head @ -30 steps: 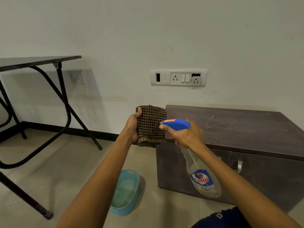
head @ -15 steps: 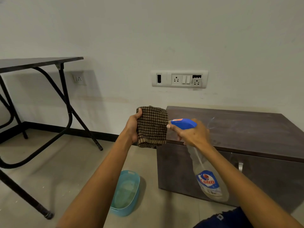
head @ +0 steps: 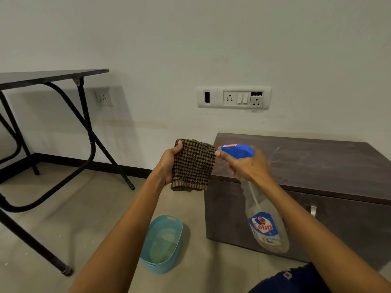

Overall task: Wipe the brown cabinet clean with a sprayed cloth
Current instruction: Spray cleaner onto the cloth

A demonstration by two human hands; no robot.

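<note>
Left hand [head: 169,163]: grips folded checked cloth [head: 193,164], held upright. Right hand [head: 249,166]: wraps neck of spray bottle [head: 264,220], blue nozzle just beside cloth. Brown cabinet [head: 317,163]: behind, on floor.

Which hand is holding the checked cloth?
The left hand holds the cloth; the right hand holds the spray bottle instead, aimed at it.

Folded brown checked cloth [head: 192,163] upright, just beside tilted spray bottle [head: 265,225]; dusty brown cabinet [head: 317,161] behind
</note>
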